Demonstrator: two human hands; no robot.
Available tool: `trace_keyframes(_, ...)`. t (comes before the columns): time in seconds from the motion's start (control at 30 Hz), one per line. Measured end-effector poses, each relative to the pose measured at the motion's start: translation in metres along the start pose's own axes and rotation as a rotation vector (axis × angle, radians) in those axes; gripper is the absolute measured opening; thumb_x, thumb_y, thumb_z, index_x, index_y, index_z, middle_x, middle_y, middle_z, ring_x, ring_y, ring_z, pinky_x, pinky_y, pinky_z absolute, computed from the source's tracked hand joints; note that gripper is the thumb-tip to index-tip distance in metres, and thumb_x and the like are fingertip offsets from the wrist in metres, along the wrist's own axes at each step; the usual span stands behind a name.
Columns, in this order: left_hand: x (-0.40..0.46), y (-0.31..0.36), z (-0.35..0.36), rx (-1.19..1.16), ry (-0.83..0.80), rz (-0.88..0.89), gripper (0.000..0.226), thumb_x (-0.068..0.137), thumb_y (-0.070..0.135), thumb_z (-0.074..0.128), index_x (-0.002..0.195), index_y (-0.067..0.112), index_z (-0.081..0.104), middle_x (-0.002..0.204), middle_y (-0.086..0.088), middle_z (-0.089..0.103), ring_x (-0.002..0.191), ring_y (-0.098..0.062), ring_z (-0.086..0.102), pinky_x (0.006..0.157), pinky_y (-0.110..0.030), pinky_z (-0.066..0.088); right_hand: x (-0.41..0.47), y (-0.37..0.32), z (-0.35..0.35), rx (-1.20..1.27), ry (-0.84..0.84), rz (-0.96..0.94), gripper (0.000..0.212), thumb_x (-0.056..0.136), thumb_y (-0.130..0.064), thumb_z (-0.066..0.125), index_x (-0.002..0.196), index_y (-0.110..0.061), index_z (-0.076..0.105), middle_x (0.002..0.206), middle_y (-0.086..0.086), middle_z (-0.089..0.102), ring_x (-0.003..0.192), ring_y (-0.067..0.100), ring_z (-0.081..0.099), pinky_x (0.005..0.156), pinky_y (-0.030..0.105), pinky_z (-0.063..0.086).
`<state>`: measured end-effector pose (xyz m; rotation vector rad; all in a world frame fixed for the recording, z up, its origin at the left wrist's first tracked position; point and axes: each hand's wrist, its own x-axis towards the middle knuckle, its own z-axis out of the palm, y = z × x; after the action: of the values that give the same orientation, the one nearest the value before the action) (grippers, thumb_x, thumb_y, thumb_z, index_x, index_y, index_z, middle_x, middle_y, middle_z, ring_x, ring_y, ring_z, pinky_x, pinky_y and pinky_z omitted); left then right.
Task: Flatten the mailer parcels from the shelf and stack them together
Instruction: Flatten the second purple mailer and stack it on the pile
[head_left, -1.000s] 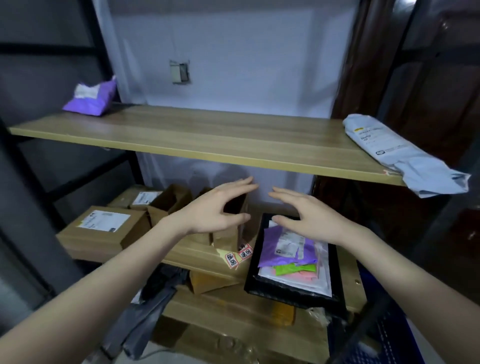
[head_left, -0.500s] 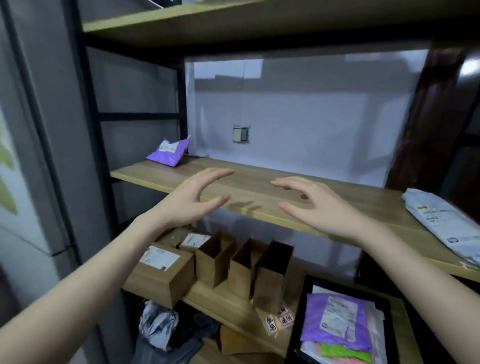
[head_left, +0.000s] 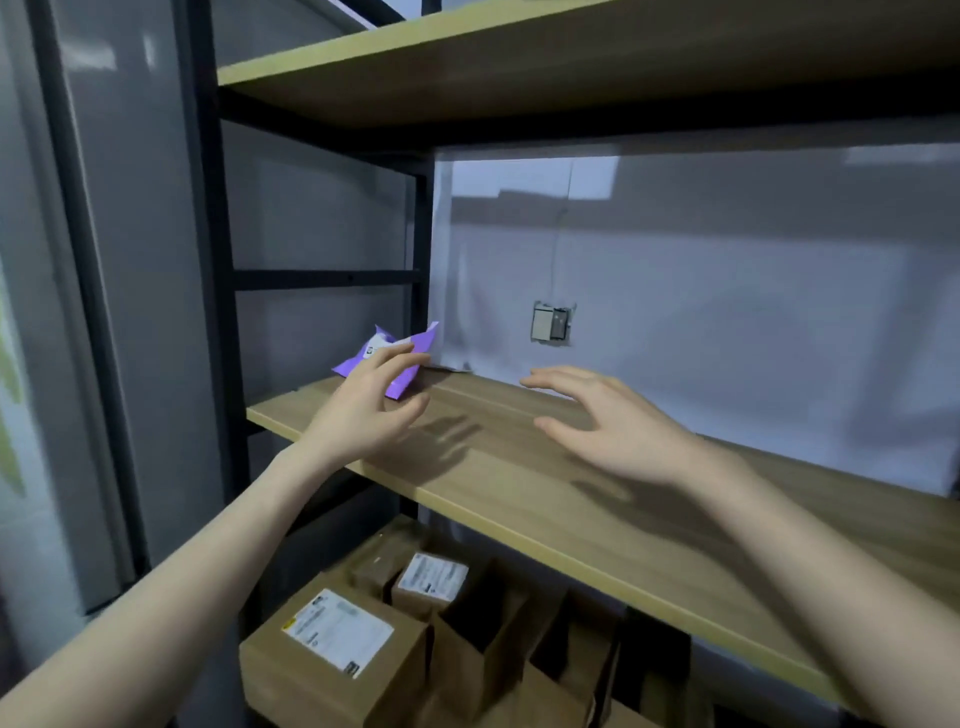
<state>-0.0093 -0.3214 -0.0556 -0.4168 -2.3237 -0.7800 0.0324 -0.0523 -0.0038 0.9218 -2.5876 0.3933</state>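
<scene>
I see the purple mailer (head_left: 400, 358) at the back left corner of the wooden shelf (head_left: 519, 483), partly hidden behind my left hand (head_left: 363, 410), whose fingers are spread; I cannot tell if they touch it. My right hand (head_left: 613, 426) hovers alongside, fingers apart and empty. Cardboard boxes (head_left: 337, 654) sit below.

Dim, cool light from above; soft hand shadows on the pale wooden shelf board (head_left: 519, 467); edges bowed, slight motion blur.
</scene>
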Motion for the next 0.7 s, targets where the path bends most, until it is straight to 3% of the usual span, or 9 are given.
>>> trace_keyframes(0.4,0.085,-0.082,0.041,0.214,-0.026,-0.182,0.072,0.083,0.042,0.064,0.144,0.023,0.031,0.149,0.002,0.033,0.137,-0.019,0.031,0.103,-0.035,0.034,0.111,0.019,0.053,-0.078,-0.079,-0.036,0.047,0.093,-0.035,0.047,0.138,-0.033,0.038,0.148,-0.011,0.035,0.137,0.01,0.03,0.11,0.03,0.03)
trace_keyframes(0.7,0.117,-0.099,0.071,0.405,-0.077,-0.235,0.08,0.08,0.043,0.065,0.145,0.019,0.026,0.15,-0.002,0.031,0.143,-0.024,0.019,0.111,-0.038,0.023,0.127,0.038,0.053,-0.065,-0.055,-0.033,0.046,0.093,-0.033,0.047,0.138,-0.034,0.038,0.148,-0.015,0.034,0.136,0.004,0.028,0.105,0.022,0.026)
